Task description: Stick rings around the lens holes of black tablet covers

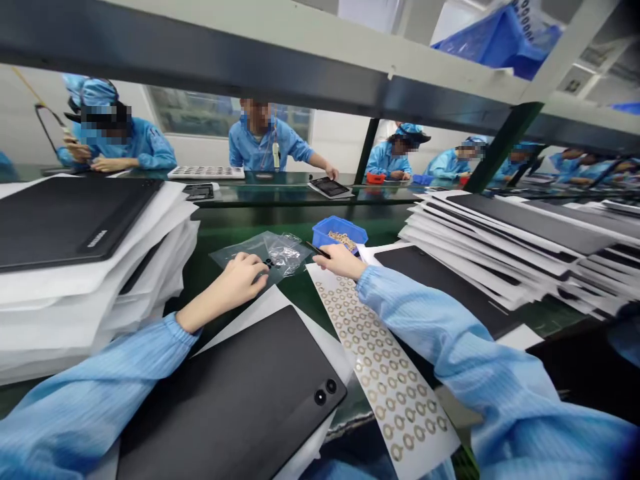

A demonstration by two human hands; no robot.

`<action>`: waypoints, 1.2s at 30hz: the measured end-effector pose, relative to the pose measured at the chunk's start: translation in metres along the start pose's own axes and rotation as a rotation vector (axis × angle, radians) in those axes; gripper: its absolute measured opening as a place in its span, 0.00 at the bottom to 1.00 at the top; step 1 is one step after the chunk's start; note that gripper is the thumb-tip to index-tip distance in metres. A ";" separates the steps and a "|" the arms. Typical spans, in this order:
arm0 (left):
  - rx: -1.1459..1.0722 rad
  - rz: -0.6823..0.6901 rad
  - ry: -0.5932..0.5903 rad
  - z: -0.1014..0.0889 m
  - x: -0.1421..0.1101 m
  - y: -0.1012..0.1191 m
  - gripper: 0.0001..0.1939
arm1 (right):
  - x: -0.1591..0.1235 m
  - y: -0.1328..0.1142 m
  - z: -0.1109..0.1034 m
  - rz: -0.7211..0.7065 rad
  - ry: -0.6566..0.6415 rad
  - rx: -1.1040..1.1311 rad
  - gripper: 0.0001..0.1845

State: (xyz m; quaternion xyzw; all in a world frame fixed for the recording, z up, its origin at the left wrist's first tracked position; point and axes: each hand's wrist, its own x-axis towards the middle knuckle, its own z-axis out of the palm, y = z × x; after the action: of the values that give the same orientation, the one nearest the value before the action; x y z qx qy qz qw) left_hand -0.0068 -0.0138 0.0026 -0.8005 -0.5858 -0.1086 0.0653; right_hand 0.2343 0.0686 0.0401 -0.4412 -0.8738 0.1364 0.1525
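Under a grey metal shelf (250, 70), on a green workbench (300, 293), black tablets (70, 220) stack beside a clear plastic bag (265, 257), the left hand (243, 279) curled on it; the right hand (340, 261) pinches black tweezers (318, 250) above a sheet of gold rings (385, 360).

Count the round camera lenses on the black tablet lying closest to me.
2: both sit side by side near one corner of the black tablet, one lens next to the other. Any part of the tablet past the bottom of the view is hidden, so more could be there.

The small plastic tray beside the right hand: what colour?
The plastic tray is bright blue, clearest in the head view.
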 end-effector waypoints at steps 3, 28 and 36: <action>-0.058 -0.005 -0.004 -0.009 0.001 0.007 0.17 | 0.003 0.002 0.011 -0.009 0.009 -0.061 0.10; -0.544 -0.145 -0.394 -0.013 -0.028 0.014 0.19 | -0.114 -0.030 0.020 0.040 -0.268 0.187 0.12; -0.880 -0.230 -0.364 -0.017 -0.031 0.019 0.20 | -0.124 -0.035 0.030 0.122 -0.411 0.517 0.15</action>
State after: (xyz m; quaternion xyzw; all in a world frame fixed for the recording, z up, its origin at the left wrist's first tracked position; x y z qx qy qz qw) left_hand 0.0002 -0.0521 0.0119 -0.6881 -0.5711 -0.2106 -0.3950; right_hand 0.2674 -0.0554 0.0074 -0.4027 -0.7946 0.4486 0.0716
